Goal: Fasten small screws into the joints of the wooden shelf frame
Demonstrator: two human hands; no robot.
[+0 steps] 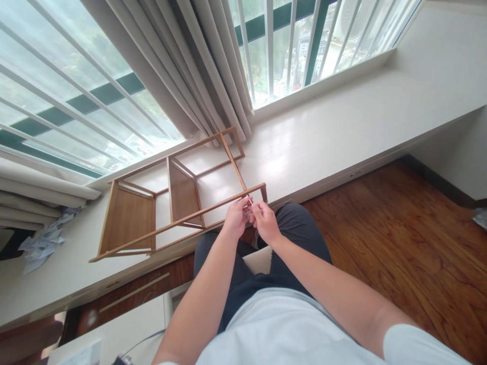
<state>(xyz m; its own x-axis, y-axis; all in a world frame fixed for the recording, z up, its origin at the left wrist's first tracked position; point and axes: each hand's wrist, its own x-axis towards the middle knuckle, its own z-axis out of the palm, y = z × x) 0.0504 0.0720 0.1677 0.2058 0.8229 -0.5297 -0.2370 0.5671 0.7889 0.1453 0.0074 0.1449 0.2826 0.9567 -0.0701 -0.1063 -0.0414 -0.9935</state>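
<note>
A brown wooden shelf frame [186,194] lies on its side on the white window ledge [335,126], with two shelf boards fitted in it. At its near right corner, where a crossbar meets a long rail, both hands are close together. My left hand [236,219] is closed, its thumb and fingers pinching near the rail. My right hand [265,221] pinches beside it. Between the fingertips shows a thin, light metal rod [249,199]; its exact kind is too small to make out. The fingers partly cover the corner joint.
Grey curtains [182,61] hang behind the frame, before barred windows. Crumpled paper or plastic [43,243] lies at the ledge's left end. A wooden floor [403,243] spreads to the right. A white tabletop [133,324] with a cable stands at the lower left, near my body.
</note>
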